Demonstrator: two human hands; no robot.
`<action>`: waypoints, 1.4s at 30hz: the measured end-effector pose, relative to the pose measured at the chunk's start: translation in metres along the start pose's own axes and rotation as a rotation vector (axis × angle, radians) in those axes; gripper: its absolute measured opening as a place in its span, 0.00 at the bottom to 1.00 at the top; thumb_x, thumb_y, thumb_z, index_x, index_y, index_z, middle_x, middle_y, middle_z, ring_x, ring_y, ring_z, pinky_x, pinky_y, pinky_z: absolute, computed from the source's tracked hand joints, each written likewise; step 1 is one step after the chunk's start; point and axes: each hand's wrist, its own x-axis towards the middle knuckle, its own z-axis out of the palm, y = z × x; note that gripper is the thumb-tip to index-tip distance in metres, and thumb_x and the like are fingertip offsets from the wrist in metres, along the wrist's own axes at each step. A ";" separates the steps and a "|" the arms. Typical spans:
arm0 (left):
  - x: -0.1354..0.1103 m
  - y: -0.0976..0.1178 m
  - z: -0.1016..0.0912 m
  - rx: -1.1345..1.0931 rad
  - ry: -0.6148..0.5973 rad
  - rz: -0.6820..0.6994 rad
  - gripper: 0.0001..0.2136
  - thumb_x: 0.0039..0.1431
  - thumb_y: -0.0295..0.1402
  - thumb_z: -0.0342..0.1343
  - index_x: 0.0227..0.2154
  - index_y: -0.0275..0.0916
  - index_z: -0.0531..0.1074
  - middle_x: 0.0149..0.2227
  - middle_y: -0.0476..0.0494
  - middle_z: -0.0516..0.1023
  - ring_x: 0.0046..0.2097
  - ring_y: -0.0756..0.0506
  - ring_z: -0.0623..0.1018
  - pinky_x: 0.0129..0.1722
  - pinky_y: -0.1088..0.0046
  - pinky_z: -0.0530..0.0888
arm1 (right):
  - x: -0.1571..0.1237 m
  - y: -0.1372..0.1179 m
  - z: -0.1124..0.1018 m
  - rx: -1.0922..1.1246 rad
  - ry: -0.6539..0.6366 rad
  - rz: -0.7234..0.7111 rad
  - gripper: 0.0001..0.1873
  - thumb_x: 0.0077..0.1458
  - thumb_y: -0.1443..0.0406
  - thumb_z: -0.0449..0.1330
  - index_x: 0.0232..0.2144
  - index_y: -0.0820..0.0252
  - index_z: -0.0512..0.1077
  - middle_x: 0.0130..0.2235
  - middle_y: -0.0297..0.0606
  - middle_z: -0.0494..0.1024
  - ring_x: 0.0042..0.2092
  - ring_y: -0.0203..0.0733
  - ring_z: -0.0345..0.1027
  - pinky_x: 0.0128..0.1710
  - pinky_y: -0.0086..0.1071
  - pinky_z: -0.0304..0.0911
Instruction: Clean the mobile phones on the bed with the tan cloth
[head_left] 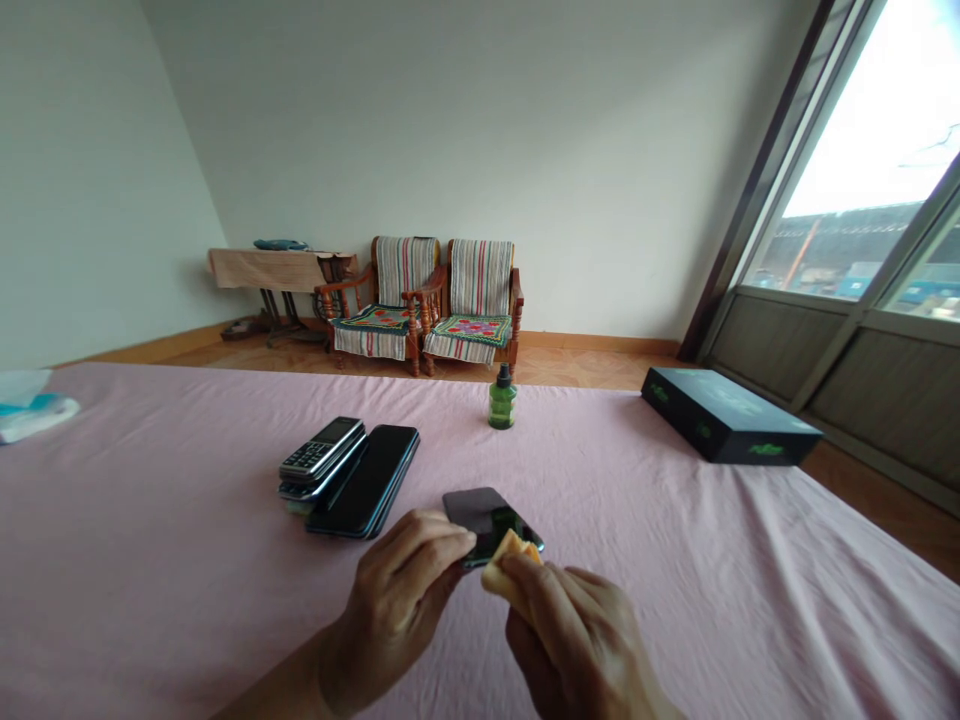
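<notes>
Phone in the left grip, yellow cloth in the right grip

Held by the near-left edge, dark glass upward, above the near middle of the pink sheet; cannot tell whether resting on the fabric or lifted a little. Pinched narrow at the left grip, right on the rim, probably to steady the phone while leaving most of the glass uncovered. Closed likewise at the right grip, around the yellow cloth, bunched small, likely for a firmer hold. Close by the phone's near-right corner; cannot tell if touching.

Off to the left, side by side: keypad phones in one stack, flat dark phones in another, apparently piled to save room and stay near without crowding the grips. Farther out, upright, a green bottle; at right, a black box, both well apart from the grips, perhaps for elbow room.
</notes>
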 end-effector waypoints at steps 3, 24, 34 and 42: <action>0.003 0.001 -0.001 0.020 0.008 0.001 0.11 0.59 0.18 0.55 0.42 0.34 0.73 0.36 0.42 0.76 0.40 0.46 0.77 0.41 0.71 0.77 | -0.003 0.000 0.002 0.062 0.008 0.051 0.16 0.54 0.78 0.51 0.46 0.68 0.64 0.25 0.38 0.76 0.22 0.37 0.70 0.21 0.27 0.66; 0.012 0.002 -0.008 0.088 0.064 -0.015 0.07 0.60 0.20 0.54 0.40 0.33 0.73 0.33 0.43 0.76 0.38 0.47 0.77 0.39 0.74 0.77 | -0.006 -0.001 0.003 0.084 -0.008 0.071 0.13 0.55 0.78 0.51 0.43 0.65 0.66 0.27 0.38 0.77 0.22 0.34 0.70 0.23 0.27 0.67; 0.009 0.002 -0.008 0.069 0.065 -0.030 0.07 0.61 0.21 0.54 0.40 0.35 0.73 0.32 0.43 0.77 0.37 0.46 0.78 0.37 0.71 0.78 | -0.006 -0.002 -0.010 -0.103 -0.004 -0.039 0.27 0.55 0.77 0.53 0.58 0.72 0.59 0.21 0.33 0.72 0.19 0.34 0.62 0.19 0.29 0.63; 0.009 0.006 -0.005 0.055 0.060 -0.022 0.08 0.59 0.19 0.55 0.40 0.34 0.73 0.33 0.43 0.77 0.38 0.46 0.79 0.39 0.72 0.78 | -0.007 -0.001 0.002 -0.100 -0.093 -0.085 0.33 0.58 0.78 0.48 0.64 0.79 0.46 0.21 0.36 0.73 0.19 0.37 0.62 0.16 0.29 0.57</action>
